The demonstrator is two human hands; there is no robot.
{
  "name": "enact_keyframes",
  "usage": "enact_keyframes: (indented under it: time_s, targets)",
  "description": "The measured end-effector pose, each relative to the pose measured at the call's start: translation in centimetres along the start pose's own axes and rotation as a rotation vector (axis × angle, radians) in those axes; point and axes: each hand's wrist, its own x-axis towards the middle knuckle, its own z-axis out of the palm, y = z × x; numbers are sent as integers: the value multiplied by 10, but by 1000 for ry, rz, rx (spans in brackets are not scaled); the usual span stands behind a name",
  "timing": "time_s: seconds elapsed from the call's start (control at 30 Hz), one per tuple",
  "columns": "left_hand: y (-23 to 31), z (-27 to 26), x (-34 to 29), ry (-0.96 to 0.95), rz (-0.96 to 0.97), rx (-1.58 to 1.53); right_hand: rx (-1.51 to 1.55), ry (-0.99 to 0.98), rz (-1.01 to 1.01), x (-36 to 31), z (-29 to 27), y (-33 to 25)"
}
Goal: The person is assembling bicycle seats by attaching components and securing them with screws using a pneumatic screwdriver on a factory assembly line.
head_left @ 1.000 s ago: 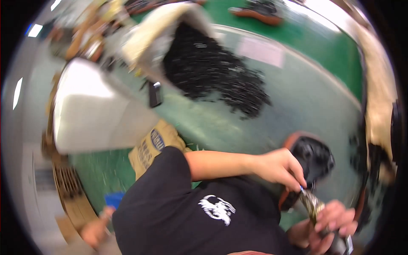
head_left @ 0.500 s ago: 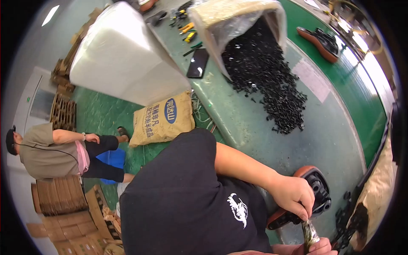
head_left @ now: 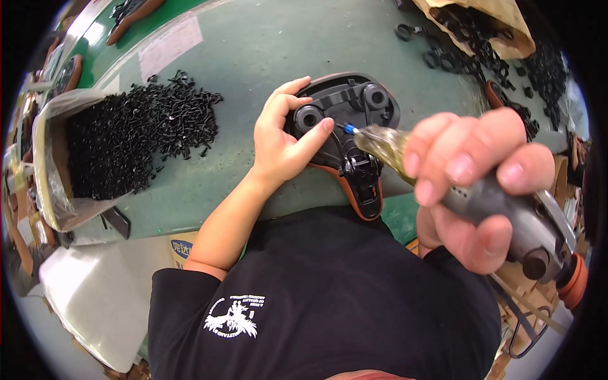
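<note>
A bicycle saddle (head_left: 345, 166) lies underside up on the green bench, black underneath with a brown rim, its nose toward me. My left hand (head_left: 282, 136) grips its left edge, the fingers over the rim and the thumb lying across the underside beside a round black bumper (head_left: 308, 118). My right hand (head_left: 475, 168) is wrapped round a grey air screwdriver (head_left: 506, 215) with an orange end and a tape-wrapped nose. The driver's blue-collared tip (head_left: 349, 128) points at the middle of the saddle, near my left thumb. Whether it touches the saddle I cannot tell.
To the left, a plastic-lined box (head_left: 47, 168) on its side spills a heap of small black screws (head_left: 149, 123). A dark phone (head_left: 116, 223) lies near the bench edge. At the far right, a paper sack (head_left: 506, 25) has black clamp-like parts (head_left: 453, 60) around it.
My left hand has gone from the driver's tip to the saddle's edge. The driver, still in my right hand, is now over the saddle. The view has swung round to face the bench.
</note>
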Motion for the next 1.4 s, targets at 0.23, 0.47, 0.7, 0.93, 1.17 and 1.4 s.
enact_keyframes:
  time_s: [0.23, 0.47, 0.7, 0.93, 1.17, 1.4]
  targets:
    - [-7, 5, 4, 41, 133, -95, 3, -42, 104, 8, 16, 25]
    - [-11, 2, -1, 185, 188, -11, -202, -77, 309, 26, 59, 35]
    - [-5, 3, -7, 285, 205, -70, -182, -65, 327, 27, 78, 62]
    - [-14, 11, -15, 301, 188, -43, -164, -25, 336, 26, 76, 71]
    - [1, -54, -38, 163, 208, 321, 363, -297, 150, 0, -29, 63]
    - [-37, -110, -43, 205, 106, 1243, 248, -255, 93, 13, 13, 35]
